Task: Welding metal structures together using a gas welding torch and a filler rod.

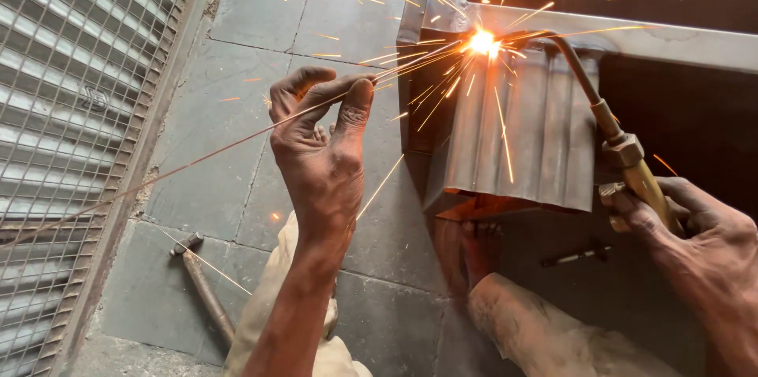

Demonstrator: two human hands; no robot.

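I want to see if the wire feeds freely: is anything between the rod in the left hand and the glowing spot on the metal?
Nothing visible: the thin filler rod runs from the left hand straight to the glowing spot.

Single head-worn view, looking steeply down, close over left hand and right hand; stone floor fills left, metal frame upper right.

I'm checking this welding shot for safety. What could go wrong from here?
1. Sparks fly from the glowing joint past the bare left hand, which pinches the thin filler rod: burns seem likely.
2. A bare foot sits right under the sheet-metal piece, where hot drops could land.
3. The right hand grips the brass torch ungloved, close to heated metal.
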